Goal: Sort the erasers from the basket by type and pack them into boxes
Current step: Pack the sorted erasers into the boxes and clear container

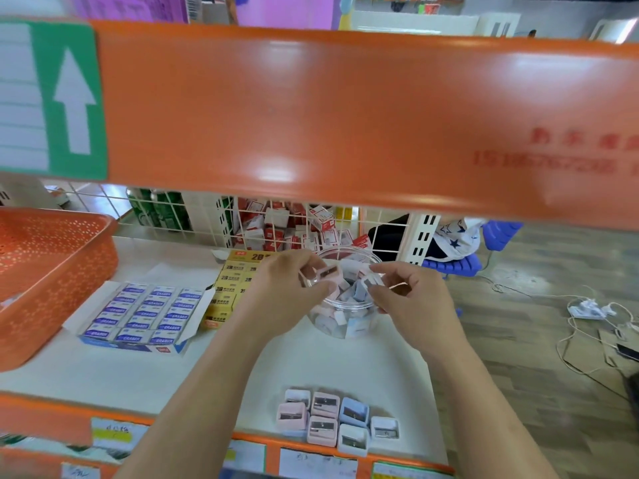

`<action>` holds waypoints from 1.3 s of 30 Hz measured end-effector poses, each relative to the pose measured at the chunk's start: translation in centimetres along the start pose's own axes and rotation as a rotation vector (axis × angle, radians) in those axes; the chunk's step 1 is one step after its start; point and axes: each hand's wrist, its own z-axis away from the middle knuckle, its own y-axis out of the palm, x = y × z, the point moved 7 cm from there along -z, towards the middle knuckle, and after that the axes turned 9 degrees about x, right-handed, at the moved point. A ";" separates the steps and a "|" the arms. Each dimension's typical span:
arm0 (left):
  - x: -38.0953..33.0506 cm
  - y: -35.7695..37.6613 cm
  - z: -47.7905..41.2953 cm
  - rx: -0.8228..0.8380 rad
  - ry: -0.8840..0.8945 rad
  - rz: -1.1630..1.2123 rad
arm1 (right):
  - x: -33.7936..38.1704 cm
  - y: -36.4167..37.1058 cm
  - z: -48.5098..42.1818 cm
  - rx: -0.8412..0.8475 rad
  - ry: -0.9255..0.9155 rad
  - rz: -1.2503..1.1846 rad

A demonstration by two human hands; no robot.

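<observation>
Pinching a pink sharpener (328, 273) in the curled fingers of the left hand (287, 288), just over the mouth of a clear jar (342, 321). Pinching a small pale sharpener (372, 281) in the right hand (409, 297), fingers curled round it, beside the jar's rim. Inside the jar, more such pieces. Left of the jar on the white shelf (173, 371), an open yellow box (242, 254) of erasers (226, 288), just beside an open blue box (131, 345) packed in rows. Further left, the orange basket (58, 271). Near the front edge, a cluster of sharpeners (328, 420), pink, blue and white.
</observation>
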 end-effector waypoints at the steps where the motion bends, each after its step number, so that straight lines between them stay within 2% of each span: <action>1: -0.1 0.1 -0.3 -0.005 -0.002 -0.026 | 0.0 0.1 -0.3 -0.006 0.003 0.054; 5: -0.9 1.0 -1.5 0.025 -0.012 -0.142 | 0.5 0.4 -1.6 -0.047 -0.016 0.233; 11: -0.6 2.1 -2.7 0.088 -0.070 -0.166 | -0.5 0.8 -2.5 -0.104 0.030 0.317; 23: -0.4 0.6 -0.2 -0.013 0.019 0.045 | -0.9 -0.8 -0.3 -0.171 -0.027 0.175; 27: 0.1 0.8 0.9 0.052 0.040 0.068 | -0.8 0.5 0.7 0.066 -0.006 0.211; 31: 1.3 2.9 2.4 0.346 -0.003 0.036 | -0.1 0.7 1.7 0.056 -0.032 0.134; 33: 1.9 4.0 3.1 0.463 -0.037 -0.030 | 0.0 1.1 2.2 0.109 -0.022 0.154; 37: 2.7 5.9 4.2 0.653 -0.088 -0.081 | -1.8 3.8 3.5 0.513 0.174 0.329; 39: 2.6 6.6 4.6 0.697 -0.090 -0.094 | -2.8 4.7 4.5 0.645 0.253 0.366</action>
